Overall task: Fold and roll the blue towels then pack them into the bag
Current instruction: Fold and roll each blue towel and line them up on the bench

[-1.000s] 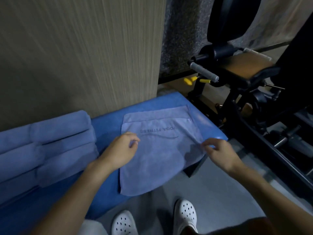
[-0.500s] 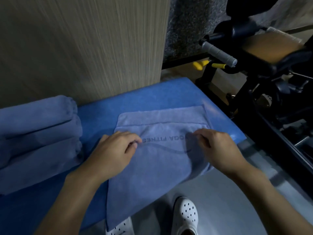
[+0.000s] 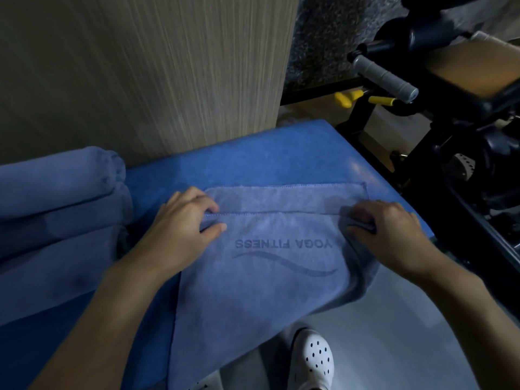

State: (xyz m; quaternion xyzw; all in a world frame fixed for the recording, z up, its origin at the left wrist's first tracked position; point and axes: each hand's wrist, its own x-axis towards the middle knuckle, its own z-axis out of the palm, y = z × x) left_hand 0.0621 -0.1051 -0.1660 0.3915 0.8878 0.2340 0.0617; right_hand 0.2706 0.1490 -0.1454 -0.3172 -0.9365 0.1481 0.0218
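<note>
A light blue towel point(image 3: 259, 294) printed "YOGA FITNESS" lies folded on a blue padded bench point(image 3: 253, 159), its near part hanging over the front edge. My left hand point(image 3: 180, 229) pinches the upper layer's far edge at its left corner. My right hand point(image 3: 391, 235) grips the same edge at the right corner, fingers curled round the cloth. A strip of the lower layer shows beyond that edge. Rolled blue towels point(image 3: 56, 198) lie stacked on the bench at the left. No bag is in view.
A beige wall panel point(image 3: 146, 74) rises right behind the bench. A black exercise machine point(image 3: 455, 114) with a grey handle point(image 3: 385, 77) and yellow knobs stands close on the right. Grey floor and my white clog point(image 3: 312, 358) show below the bench edge.
Both hands moved up the towel from its sides to the far edge of the top layer and took hold of its corners. The view has come closer to the bench.
</note>
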